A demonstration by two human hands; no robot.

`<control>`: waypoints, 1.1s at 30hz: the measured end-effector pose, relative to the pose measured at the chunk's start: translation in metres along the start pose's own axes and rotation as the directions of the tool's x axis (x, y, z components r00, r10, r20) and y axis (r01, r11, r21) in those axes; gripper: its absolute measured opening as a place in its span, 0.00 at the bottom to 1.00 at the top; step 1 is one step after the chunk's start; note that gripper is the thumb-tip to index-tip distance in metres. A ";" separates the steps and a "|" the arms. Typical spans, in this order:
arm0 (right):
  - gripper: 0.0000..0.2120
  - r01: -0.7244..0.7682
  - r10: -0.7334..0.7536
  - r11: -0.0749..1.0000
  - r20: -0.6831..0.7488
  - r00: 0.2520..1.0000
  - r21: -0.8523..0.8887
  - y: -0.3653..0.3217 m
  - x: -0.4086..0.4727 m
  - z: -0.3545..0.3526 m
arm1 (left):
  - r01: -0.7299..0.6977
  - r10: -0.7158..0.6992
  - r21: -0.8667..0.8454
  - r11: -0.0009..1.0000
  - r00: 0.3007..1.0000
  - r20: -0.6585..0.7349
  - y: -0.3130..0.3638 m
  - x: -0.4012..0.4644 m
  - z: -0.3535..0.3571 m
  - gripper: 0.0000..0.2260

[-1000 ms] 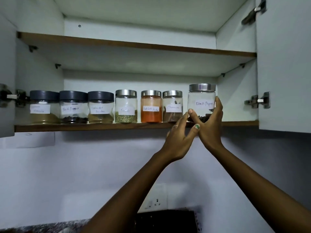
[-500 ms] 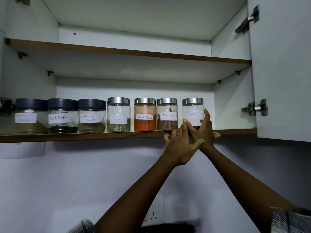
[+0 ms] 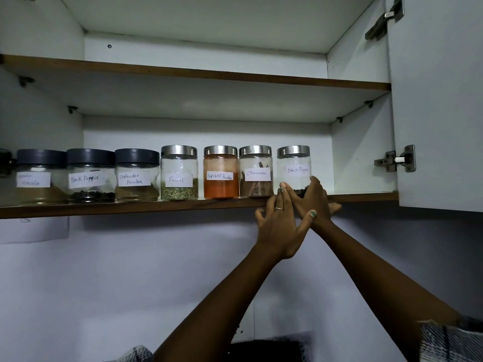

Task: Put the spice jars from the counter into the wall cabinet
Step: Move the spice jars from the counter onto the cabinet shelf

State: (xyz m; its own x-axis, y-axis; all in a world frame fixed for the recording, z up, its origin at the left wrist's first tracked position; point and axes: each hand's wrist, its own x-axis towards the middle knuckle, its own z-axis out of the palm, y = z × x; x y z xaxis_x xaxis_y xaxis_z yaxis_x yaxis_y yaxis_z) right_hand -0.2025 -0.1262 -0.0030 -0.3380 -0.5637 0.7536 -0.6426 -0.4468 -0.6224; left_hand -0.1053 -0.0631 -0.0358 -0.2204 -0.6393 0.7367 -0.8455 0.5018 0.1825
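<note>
Cabinet shelf [image 3: 130, 206]: right hand [image 3: 312, 198] grips the Black Pepper jar [image 3: 294, 165], hiding its base; left hand [image 3: 278, 228] spread.

A home kitchen — an open white wall cabinet [image 3: 360, 142] with wood-edged shelves, its lower shelf [image 3: 130, 206] carrying a row of hand-labelled spice jars [image 3: 179, 173] — fennel, cinnamon, black pepper — above a plain painted wall [image 3: 130, 283].
</note>
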 end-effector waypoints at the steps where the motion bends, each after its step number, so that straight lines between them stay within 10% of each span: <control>1: 0.37 -0.001 0.001 1.000 0.014 1.000 0.004 0.001 0.000 -0.001 | 0.002 -0.002 -0.001 1.000 1.000 0.009 0.000 0.000 0.000 0.34; 11: 0.33 0.125 -0.034 0.925 -0.251 0.967 0.358 -0.027 -0.096 -0.005 | -0.120 0.098 -0.195 0.973 0.988 -0.116 -0.014 -0.054 -0.016 0.34; 24: 0.23 -0.068 -0.115 0.922 0.437 0.892 0.381 -0.009 -0.356 0.055 | 0.322 -0.317 -0.027 0.946 0.942 0.112 -0.122 -0.305 -0.019 0.34; 33: 0.27 -0.074 0.028 0.997 0.794 0.607 0.021 0.004 -0.530 0.088 | 0.676 -0.675 0.065 0.734 0.717 0.173 -0.238 -0.481 -0.075 0.27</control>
State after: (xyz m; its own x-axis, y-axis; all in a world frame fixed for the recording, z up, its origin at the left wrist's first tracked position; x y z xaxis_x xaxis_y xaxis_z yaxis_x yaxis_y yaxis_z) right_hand 0.0347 0.1098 -0.4233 0.3224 -0.9066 0.2723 -0.6010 -0.4183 -0.6810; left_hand 0.2386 0.1692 -0.3849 0.3287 -0.8981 0.2922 -0.8015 -0.1016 0.5893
